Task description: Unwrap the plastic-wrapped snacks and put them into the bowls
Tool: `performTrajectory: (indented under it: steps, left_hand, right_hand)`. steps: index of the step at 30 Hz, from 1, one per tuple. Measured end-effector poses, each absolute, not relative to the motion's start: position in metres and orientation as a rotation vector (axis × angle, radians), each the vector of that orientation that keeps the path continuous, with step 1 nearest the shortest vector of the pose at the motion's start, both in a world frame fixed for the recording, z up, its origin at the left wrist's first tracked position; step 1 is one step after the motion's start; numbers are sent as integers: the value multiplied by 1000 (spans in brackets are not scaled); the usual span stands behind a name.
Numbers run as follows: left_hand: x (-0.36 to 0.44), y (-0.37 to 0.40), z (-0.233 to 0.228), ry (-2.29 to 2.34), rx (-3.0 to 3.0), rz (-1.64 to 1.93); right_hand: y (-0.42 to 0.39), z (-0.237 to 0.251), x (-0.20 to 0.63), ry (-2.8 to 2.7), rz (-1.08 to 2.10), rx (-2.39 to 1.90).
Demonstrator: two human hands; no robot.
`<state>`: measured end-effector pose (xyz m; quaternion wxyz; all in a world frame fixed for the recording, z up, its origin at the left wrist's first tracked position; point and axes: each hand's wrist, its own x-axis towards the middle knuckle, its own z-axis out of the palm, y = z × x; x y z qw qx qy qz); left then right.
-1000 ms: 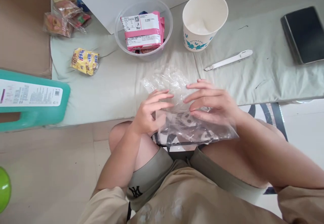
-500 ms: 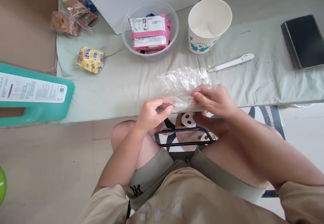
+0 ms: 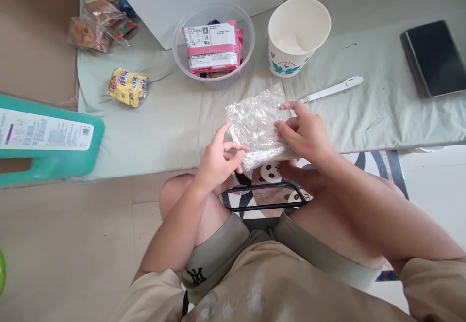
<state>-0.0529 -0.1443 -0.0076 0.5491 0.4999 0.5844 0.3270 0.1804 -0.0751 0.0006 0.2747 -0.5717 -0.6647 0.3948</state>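
The left hand (image 3: 220, 159) pinches the near-left edge of a crinkled clear plastic bag (image 3: 257, 127), the right hand (image 3: 308, 130) holds its right side, thumb on top; it spans between them at the bench's (image 3: 171, 137) front edge.

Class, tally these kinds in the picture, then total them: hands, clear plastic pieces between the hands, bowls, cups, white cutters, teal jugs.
Hands (left hand, right hand): 2
Clear plastic: 1
Bowl: 1
Cup: 1
White cutter: 1
Teal jug: 1
Total: 7
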Motion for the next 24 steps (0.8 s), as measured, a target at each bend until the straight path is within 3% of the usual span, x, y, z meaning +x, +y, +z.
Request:
performTrajectory:
  steps: [8,12,14,19,24]
  left_hand:
    - [-53,-153,1,1607,1585,529]
    - [-49,-157,-6,1813,1980,865]
    - [-45,-157,-7,1667,2319,1022]
    - [-37,-150,-9,1308,2549,537]
    - [-54,-147,-13,1340,2170,801]
  right_hand:
    - [-73,-15,185,-1999,756,-1600]
    - [-74,-24,184,-2082,463,-1574]
    - [-73,-26,184,-2117,385,-1561]
    - [-71,-24,185,-2119,380,-1441]
    - [-70,-6,198,-2017,581,-1185]
